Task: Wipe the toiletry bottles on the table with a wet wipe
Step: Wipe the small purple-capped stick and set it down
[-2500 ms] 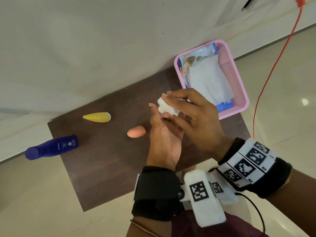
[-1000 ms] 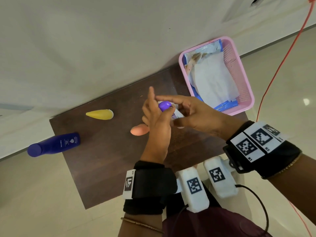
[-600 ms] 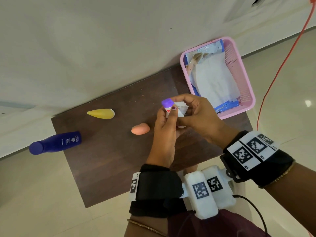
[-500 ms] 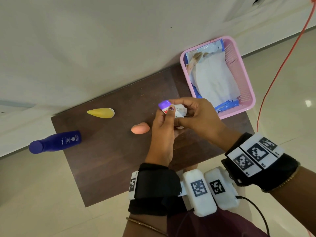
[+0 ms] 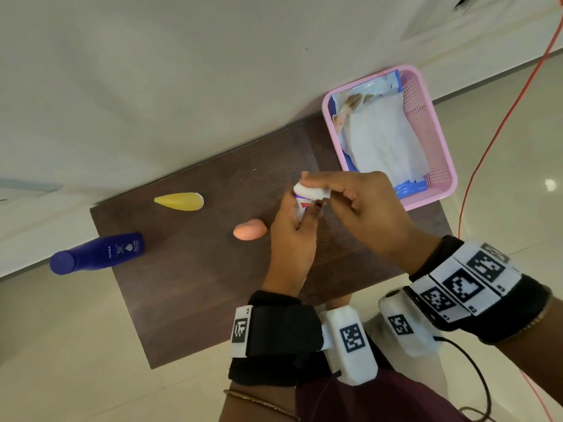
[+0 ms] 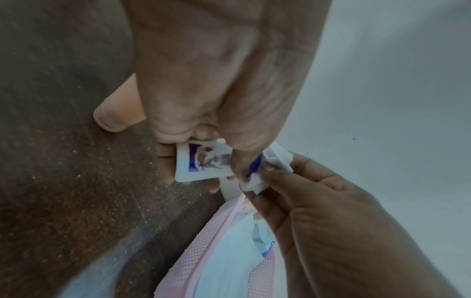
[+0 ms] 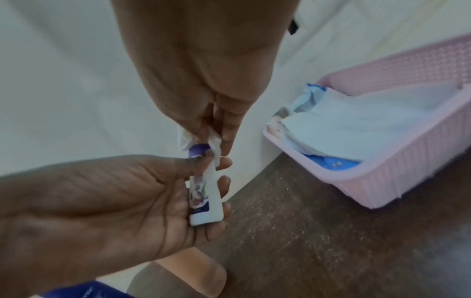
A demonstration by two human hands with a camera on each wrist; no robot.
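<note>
Now your left hand (image 5: 292,236) grips the small bottle (image 7: 205,201) while your right hand (image 5: 359,205) pinches the wet wipe (image 5: 310,191) on its cap; next, wipe its body.

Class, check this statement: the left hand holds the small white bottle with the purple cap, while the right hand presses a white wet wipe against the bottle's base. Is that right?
Not quite. The left hand does hold the small white bottle with the purple cap, but the right hand presses the white wet wipe around the cap end, not the base. The right wrist view shows the base bare.
</note>
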